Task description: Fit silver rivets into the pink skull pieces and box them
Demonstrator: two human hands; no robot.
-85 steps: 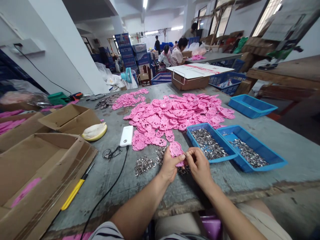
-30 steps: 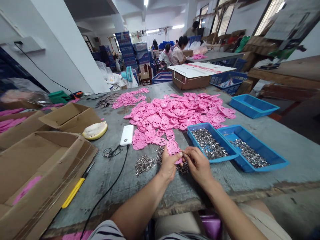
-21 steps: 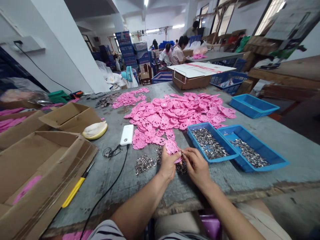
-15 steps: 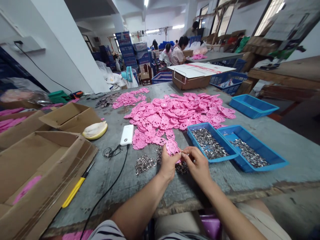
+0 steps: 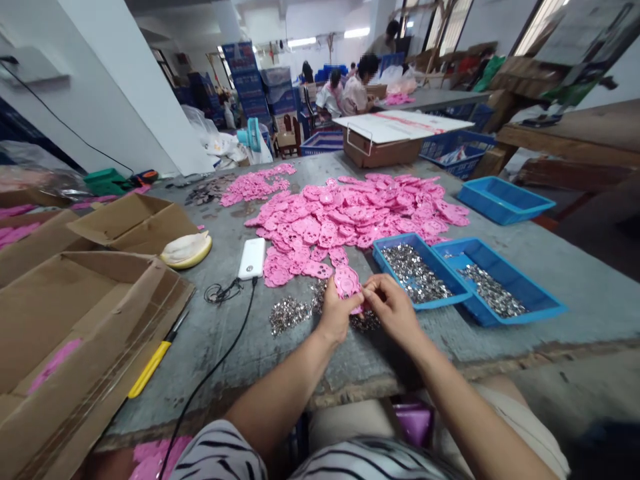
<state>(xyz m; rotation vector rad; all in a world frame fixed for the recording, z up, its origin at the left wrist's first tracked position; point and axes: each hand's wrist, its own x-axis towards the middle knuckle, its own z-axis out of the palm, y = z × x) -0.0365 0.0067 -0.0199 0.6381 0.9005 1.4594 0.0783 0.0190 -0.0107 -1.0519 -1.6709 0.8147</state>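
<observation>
Thick white square pillar [image 5: 125, 87], left; white walls [image 5: 493, 33]. Barred windows [image 5: 457, 28], upper right. Long white ceiling lights [image 5: 357, 32], lit. Stacked blue printed cartons [image 5: 246, 80], rear. Grey-topped worn counter [image 5: 510, 250], foreground; brown wooden bench [image 5: 575, 137], right. Turquoise fan [image 5: 254, 135] beside white bags [image 5: 220, 141].

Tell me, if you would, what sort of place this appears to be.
Probably a small factory or assembly workshop: the worktable bears a large heap of similar pink pieces and blue trays of small metal parts, and other people are beyond it.
</observation>
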